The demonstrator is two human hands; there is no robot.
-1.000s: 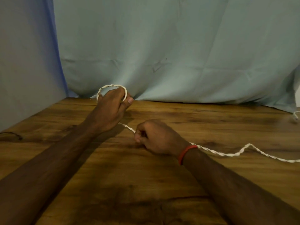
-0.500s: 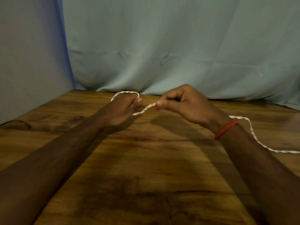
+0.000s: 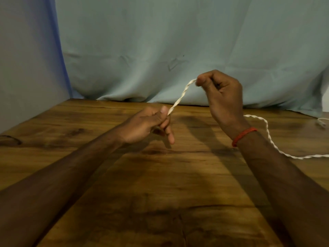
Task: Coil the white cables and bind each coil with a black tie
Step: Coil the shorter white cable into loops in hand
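Observation:
A white twisted cable [image 3: 180, 98] runs taut between both hands above the wooden table [image 3: 160, 184]. My left hand [image 3: 147, 127] pinches its lower end between thumb and fingers, just above the tabletop. Higher and to the right, my right hand [image 3: 220, 97] is raised and pinches the cable at its fingertips. Behind my right wrist the cable falls to the table and trails off the right edge of view. The loop that my left hand held is hidden inside the hand. A thin black tie [image 3: 10, 139] lies at the far left.
A pale blue cloth [image 3: 178, 50] hangs behind the table and meets its far edge. A second white cable end [image 3: 322, 122] lies at the far right of the table. A red thread band circles my right wrist.
My right hand has lifted up and to the right, drawing the cable taut. My left hand has come nearer and the loop above it is no longer visible.

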